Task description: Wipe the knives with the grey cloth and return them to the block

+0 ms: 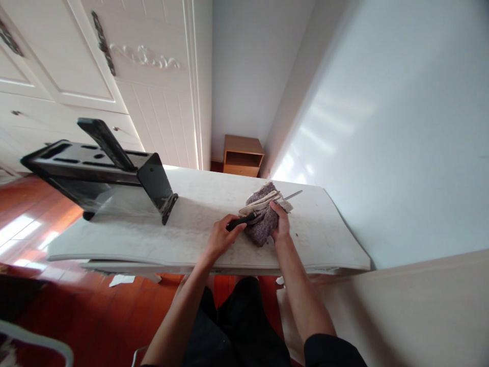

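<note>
My left hand (220, 237) grips the black handle of a knife (244, 220) that lies on the white table (191, 239). The blade runs through a folded grey cloth (263, 216), and its metal tip (293, 194) sticks out on the far side. My right hand (280, 223) presses the cloth closed around the blade. A black knife block (95, 171) stands at the table's left, with one black handle (105, 142) sticking up from a slot.
A white wardrobe (114, 76) rises behind the table on the left. A small wooden cabinet (242, 155) sits in the far corner. A white wall (382, 127) runs along the right. Paper scraps (121, 280) lie on the red wooden floor.
</note>
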A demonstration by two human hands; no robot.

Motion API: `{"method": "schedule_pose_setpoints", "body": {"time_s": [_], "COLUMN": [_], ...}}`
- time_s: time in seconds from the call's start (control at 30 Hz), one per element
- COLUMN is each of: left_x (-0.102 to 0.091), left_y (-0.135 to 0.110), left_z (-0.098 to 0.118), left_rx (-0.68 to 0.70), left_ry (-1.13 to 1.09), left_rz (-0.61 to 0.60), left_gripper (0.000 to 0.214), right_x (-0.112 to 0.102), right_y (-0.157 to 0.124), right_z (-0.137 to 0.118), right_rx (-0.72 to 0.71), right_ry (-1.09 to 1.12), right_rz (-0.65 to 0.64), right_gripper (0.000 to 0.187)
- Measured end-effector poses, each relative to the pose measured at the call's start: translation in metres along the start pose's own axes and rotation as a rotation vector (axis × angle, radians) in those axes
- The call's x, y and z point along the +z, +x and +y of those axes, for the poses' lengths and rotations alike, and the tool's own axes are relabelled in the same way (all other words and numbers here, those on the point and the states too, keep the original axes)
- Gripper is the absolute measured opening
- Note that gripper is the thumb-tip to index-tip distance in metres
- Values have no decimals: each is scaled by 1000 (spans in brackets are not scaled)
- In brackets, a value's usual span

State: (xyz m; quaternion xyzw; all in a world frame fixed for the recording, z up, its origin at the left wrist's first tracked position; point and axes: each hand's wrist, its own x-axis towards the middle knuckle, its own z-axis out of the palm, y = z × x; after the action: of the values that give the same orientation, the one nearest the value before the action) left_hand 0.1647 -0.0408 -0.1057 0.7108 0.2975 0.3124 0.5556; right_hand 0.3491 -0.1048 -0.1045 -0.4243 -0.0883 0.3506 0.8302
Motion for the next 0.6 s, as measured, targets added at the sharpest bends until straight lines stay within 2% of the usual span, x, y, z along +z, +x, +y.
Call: {"method": "schedule_pose_setpoints", "body": {"time_s": [0.07, 0.13, 0.27, 0.37, 0.5, 0.6], "left_x": [2, 2, -2, -7, -14, -18], "left_y": [-1, -3, -3, -1, 3, 5], "left_z": [0, 0, -2, -1, 2, 1], "left_rx": [47, 32, -83, -184, -328, -321], "left_ry": [55, 25, -109, -129, -93, -170], "left_rz": [54, 84, 112, 130, 22, -43], "left_gripper": [28, 29, 34, 48, 56, 51], "right_x": [-1, -2, -5, -6, -7, -7], "right_y": [-2, -5, -8, -7, -7, -7], "right_z": [2, 3, 1, -3, -9, -10], "right_rx": [-24, -31, -31, -23, -19, -39], "right_ry": [4, 18, 60, 91, 111, 133], "right_rz": [10, 16, 21, 25, 30, 52], "right_gripper": [39, 40, 40, 38, 31, 31]}}
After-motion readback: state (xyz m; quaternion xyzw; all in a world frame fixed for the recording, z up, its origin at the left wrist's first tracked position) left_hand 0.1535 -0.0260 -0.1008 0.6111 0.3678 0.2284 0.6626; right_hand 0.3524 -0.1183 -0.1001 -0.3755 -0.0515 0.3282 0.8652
